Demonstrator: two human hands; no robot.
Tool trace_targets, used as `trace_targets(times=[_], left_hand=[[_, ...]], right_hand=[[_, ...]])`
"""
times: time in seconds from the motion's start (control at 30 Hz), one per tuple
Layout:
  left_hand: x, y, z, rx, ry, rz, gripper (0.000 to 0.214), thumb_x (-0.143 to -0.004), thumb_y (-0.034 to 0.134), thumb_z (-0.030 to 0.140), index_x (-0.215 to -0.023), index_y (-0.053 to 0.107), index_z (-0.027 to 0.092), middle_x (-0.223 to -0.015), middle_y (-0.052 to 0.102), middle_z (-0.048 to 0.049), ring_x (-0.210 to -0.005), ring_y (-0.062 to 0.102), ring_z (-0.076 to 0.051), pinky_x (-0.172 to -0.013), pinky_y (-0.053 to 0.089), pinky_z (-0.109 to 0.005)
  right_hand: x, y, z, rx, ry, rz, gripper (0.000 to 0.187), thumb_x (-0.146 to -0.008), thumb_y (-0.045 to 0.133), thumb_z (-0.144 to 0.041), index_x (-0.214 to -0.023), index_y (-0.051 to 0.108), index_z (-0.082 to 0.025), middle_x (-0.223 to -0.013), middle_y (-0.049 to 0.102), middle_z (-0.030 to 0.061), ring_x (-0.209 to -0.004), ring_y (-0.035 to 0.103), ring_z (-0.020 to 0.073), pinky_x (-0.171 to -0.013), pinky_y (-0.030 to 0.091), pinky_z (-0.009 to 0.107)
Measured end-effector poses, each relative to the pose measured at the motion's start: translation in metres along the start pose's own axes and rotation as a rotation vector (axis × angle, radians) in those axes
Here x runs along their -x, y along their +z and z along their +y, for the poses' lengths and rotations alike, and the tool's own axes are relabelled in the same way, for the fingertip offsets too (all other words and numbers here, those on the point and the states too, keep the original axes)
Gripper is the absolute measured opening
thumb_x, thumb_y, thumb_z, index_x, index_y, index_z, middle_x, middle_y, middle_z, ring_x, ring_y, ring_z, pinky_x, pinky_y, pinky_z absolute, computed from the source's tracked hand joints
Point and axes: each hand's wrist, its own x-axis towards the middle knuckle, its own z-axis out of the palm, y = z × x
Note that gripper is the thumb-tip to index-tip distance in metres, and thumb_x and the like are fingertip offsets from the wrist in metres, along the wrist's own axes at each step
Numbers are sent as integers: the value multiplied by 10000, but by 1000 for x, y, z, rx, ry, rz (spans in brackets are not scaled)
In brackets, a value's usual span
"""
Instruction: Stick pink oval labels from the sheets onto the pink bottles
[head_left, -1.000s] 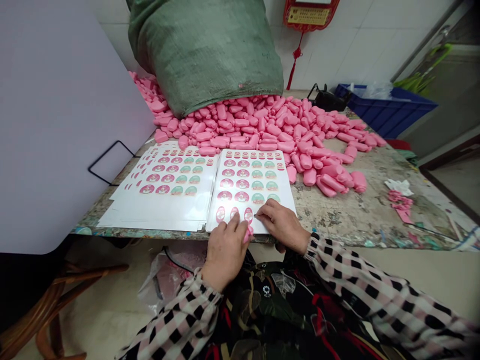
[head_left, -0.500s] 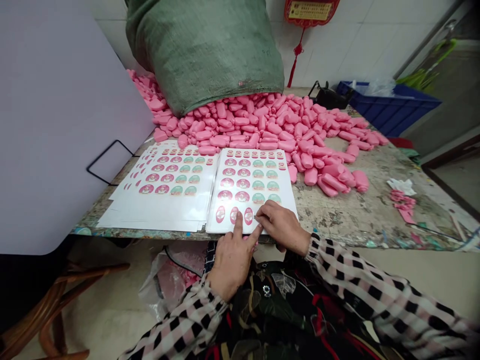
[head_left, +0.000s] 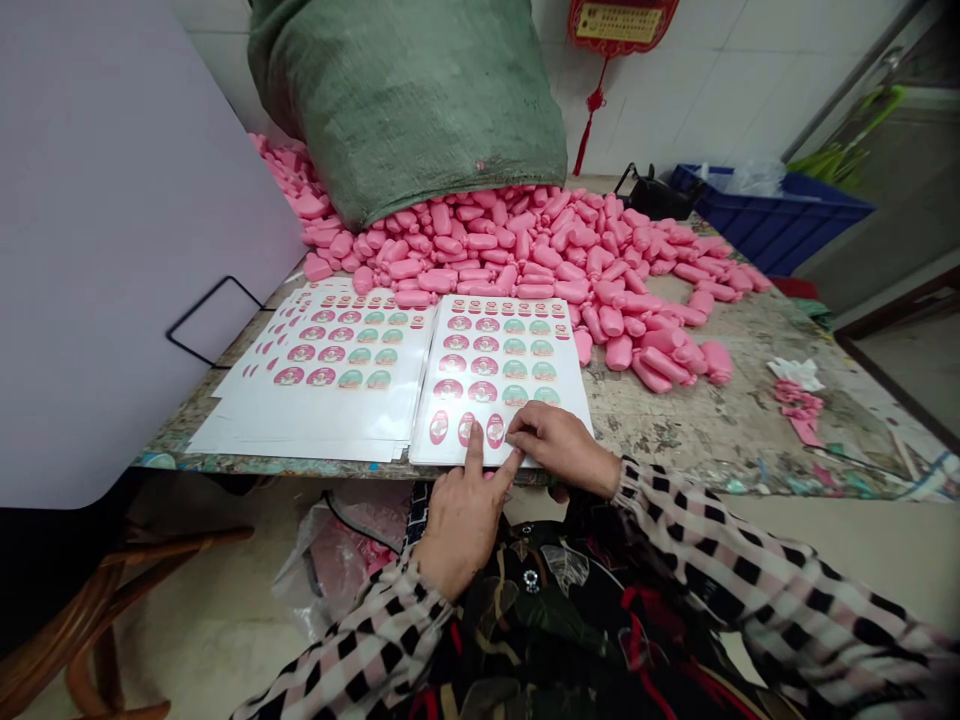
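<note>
Low on the label sheet (head_left: 499, 370), the left hand (head_left: 461, 525) presses its extended index finger beside the bottom row of oval labels, thumb spread apart. Just right of it, the right hand (head_left: 559, 450) curls its fingers together on the sheet; whether they pinch anything, I cannot tell. Beyond the sheet, pink soap bars (head_left: 525, 250) spill from a green woven sack (head_left: 405, 110) across the table (head_left: 675, 430).
</note>
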Motion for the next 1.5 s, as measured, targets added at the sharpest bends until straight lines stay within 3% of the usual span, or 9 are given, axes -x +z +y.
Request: trace_targets(times=[0.27, 0.47, 0.87, 1.13, 1.33, 1.5], left_hand=[[1, 4, -1, -5, 8, 35, 664, -862, 467, 268, -1402, 117, 431, -1492, 121, -191, -816, 606, -209, -690, 462, -369], [1, 4, 0, -16, 18, 57, 635, -879, 433, 280, -1406, 107, 419, -1482, 137, -216, -817, 614, -206, -692, 461, -362], [1, 8, -3, 28, 23, 52, 622, -866, 446, 253, -1398, 166, 414, -1490, 137, -191, -825, 616, -201, -713, 458, -358], [2, 11, -2, 0, 11, 80, 660, -861, 458, 261, -1400, 114, 429, -1487, 133, -199, -822, 615, -204, -700, 460, -362], [3, 9, 0, 34, 4, 66, 592, -873, 431, 249, -1383, 196, 436, -1503, 71, -172, -827, 619, -195, -718, 453, -362], [3, 9, -1, 26, 2, 72, 624, -867, 446, 247, -1387, 164, 442, -1502, 51, -181, -818, 616, -190, -702, 456, -356]], right_hand=[[-3, -1, 1, -36, 25, -31, 122, -818, 528, -290, -820, 622, -212, -831, 612, -5, -762, 531, 121, -646, 349, 231], [4, 1, -8, 130, 80, 69, 145, -869, 469, -295, -856, 586, -211, -874, 565, 11, -797, 527, 124, -667, 339, 234], [2, 22, -11, 199, 151, 235, 184, -912, 390, -321, -912, 545, -222, -907, 543, 26, -818, 533, 143, -677, 347, 248], [-7, 17, -12, 211, 156, 226, 192, -913, 393, -344, -930, 546, -229, -925, 553, 26, -820, 543, 148, -659, 344, 259], [-2, 5, -12, 266, 150, 141, 177, -899, 431, -344, -886, 557, -220, -916, 561, 24, -816, 541, 143, -633, 330, 253], [0, 3, -11, 252, 114, 100, 164, -891, 444, -327, -875, 571, -223, -900, 557, 19, -818, 537, 136, -628, 326, 244]])
